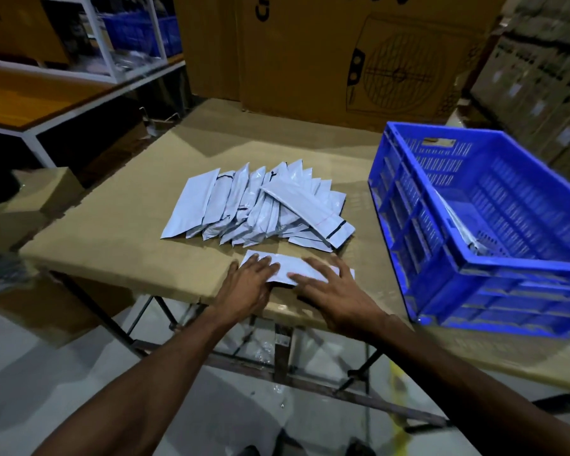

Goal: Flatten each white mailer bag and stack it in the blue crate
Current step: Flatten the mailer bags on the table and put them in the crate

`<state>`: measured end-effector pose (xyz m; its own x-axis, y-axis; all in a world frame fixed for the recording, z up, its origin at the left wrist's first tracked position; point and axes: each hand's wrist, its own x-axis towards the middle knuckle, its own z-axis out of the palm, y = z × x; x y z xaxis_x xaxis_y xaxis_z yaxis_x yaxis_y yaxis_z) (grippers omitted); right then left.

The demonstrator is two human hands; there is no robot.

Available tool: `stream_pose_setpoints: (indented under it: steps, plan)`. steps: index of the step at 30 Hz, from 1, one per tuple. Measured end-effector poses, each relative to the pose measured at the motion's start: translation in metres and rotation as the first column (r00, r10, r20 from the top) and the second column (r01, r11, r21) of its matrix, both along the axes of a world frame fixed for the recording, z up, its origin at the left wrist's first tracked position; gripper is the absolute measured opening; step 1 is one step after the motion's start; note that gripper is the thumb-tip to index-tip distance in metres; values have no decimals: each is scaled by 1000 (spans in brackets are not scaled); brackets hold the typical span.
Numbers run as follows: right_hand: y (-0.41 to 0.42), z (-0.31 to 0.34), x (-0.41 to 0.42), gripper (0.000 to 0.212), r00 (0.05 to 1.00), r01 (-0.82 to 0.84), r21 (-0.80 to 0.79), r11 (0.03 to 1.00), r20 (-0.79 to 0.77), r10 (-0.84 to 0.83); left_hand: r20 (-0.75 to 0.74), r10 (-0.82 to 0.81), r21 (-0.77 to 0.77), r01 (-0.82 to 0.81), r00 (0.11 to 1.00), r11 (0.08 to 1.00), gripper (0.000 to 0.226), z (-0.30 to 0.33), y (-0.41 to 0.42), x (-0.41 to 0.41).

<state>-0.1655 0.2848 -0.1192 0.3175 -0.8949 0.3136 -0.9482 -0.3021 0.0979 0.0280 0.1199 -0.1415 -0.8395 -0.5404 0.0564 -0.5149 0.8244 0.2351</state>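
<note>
blue crate (494,245) cut off at right edge, mailer bag (285,263) partly hidden under both hands

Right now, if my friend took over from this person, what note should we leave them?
Left hand: flat, fingers straight, pressing the left end of one white mailer bag at the table's near edge.
Right hand: flat on the same bag's right end.
Pile of unflattened bags: fanned out at mid-table, beyond the hands.
Blue crate: on the table to the right, with some flattened bags leaning against its left wall.
Done: some bags are in the crate.
Left: finish this bag, put it in the crate, then work through the pile.
</note>
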Motion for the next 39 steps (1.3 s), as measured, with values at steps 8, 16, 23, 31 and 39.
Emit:
stream_pose_setpoints:
  steps: [8,16,23,31,39]
  plan:
    - [-16,18,8,29,979,42,239,970,-204,7,-294,10,166,40,956,985,60,-5,-10,7]
    - [-7,92,-20,42,964,196,209,958,135,-227,-276,317,306,-230,907,924,88,1,11,-12]
    - [5,161,-76,40,762,337,62,939,568,-311,-23,194,122,-190,981,974,73,-9,37,-58]
    - [27,194,-157,41,521,516,124,848,740,-425,22,126,97,-128,992,987,76,-4,68,-115]
    - [55,217,-234,43,569,683,59,728,583,-580,27,224,130,-226,974,965,73,-2,91,-161]
